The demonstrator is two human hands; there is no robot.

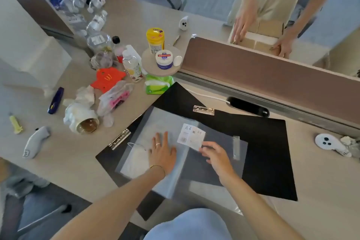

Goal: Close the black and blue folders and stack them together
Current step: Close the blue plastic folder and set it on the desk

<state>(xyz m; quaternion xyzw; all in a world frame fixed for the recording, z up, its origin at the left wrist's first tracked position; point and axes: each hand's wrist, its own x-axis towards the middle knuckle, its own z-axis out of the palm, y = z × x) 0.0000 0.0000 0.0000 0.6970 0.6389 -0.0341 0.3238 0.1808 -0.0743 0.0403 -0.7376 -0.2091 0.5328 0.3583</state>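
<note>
A black folder [263, 142] lies spread open on the desk, with a metal clip [203, 110] at its far side and another clip [119, 139] at its left edge. On top of it lies a pale blue translucent folder [152, 122], also open. My left hand [162, 152] rests flat on the blue folder's left leaf, fingers apart. My right hand [214, 155] pinches the lower corner of a small white label sheet [191, 135] marked A4 that sits on the blue folder.
Clutter fills the desk's left: plastic bottles [132, 64], an orange star toy [108, 79], a plastic bag [115, 99], a green tissue pack [157, 84], a blue pen [55, 100]. A brown divider [272, 72] runs behind; a person's hands [241, 23] rest beyond it. White controller [329, 143] at right.
</note>
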